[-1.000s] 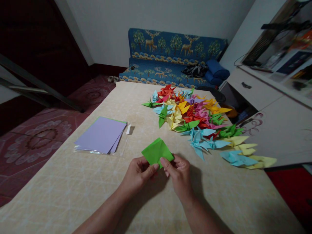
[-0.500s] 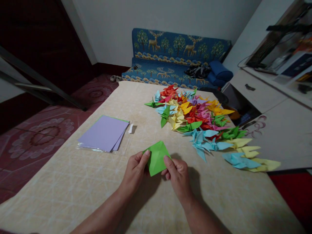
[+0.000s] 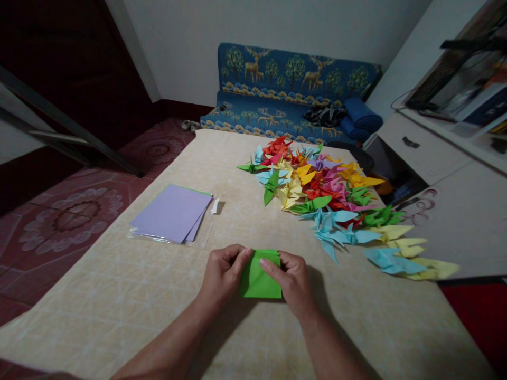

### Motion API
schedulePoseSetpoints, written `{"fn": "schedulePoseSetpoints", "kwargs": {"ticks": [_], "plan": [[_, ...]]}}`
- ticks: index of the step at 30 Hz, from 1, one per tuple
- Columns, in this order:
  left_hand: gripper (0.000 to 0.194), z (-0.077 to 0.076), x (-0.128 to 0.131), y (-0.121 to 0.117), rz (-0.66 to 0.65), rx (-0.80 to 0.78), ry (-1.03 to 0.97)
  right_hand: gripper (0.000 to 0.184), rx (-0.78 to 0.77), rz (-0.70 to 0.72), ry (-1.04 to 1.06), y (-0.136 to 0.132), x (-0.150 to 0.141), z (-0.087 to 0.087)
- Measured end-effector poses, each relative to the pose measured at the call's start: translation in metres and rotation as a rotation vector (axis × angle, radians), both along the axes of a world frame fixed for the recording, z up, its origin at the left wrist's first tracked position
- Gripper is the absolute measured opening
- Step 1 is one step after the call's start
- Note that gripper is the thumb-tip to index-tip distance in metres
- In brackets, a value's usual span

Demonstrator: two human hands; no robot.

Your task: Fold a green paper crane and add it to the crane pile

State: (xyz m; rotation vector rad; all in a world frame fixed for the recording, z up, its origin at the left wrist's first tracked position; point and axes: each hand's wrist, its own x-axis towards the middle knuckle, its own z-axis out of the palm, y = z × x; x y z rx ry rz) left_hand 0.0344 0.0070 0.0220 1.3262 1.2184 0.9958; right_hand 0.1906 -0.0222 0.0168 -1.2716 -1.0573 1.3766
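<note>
A small square of folded green paper [image 3: 259,284] is held between both hands, over the near middle of the table. My left hand [image 3: 226,272] pinches its upper left corner, thumb on top and fingers behind. On the right side, my right hand [image 3: 293,277] grips it the same way, its thumb lying across the face. The fingers under the paper are hidden. Beyond, to the right, spreads a heap of folded paper cranes [image 3: 327,219] in several colours. To the left lies a stack of purple paper sheets [image 3: 172,211] on a clear plastic sleeve, with a green edge showing.
A white scrap [image 3: 215,206] sits beside the purple stack. The table has a pale patterned cloth [image 3: 119,295]. Behind it stands a blue sofa [image 3: 273,113] with a deer print. A white cabinet [image 3: 439,174] is on the right, a metal ladder-like frame [image 3: 75,124] on the left.
The green paper has turned from a diamond to a square set straight to me and come slightly nearer. Both thumbs have shifted towards its upper part.
</note>
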Motion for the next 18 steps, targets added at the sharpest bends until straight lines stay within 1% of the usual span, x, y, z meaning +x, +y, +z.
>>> {"fn": "schedulePoseSetpoints", "kwargs": {"ticks": [2, 4, 7, 9, 11, 14, 16, 18], "plan": [[0.047, 0.000, -0.001, 0.000, 0.041, -0.004, 0.009, 0.032, 0.019, 0.052, -0.015, 0.000, -0.002, 0.000], [0.050, -0.003, -0.001, 0.001, 0.069, -0.055, -0.013, 0.040, 0.056, 0.054, -0.074, 0.000, -0.004, 0.000], [0.052, -0.006, -0.001, 0.001, 0.061, -0.121, -0.063, 0.047, 0.125, -0.038, -0.223, 0.001, -0.004, -0.005], [0.053, -0.006, -0.001, 0.000, 0.043, -0.115, -0.089, 0.047, 0.176, -0.119, -0.321, 0.001, -0.002, -0.009], [0.048, -0.006, -0.001, 0.000, 0.010, -0.097, -0.125, 0.047, 0.215, -0.199, -0.396, 0.001, 0.002, -0.014], [0.031, -0.005, 0.000, 0.000, -0.053, -0.113, -0.204, 0.047, 0.238, -0.307, -0.472, 0.001, 0.006, -0.017], [0.028, -0.005, 0.002, 0.000, -0.060, -0.128, -0.220, 0.048, 0.245, -0.344, -0.480, 0.001, 0.006, -0.015], [0.026, -0.005, 0.002, 0.001, -0.038, -0.131, -0.206, 0.048, 0.235, -0.347, -0.432, 0.001, 0.004, -0.011]]}}
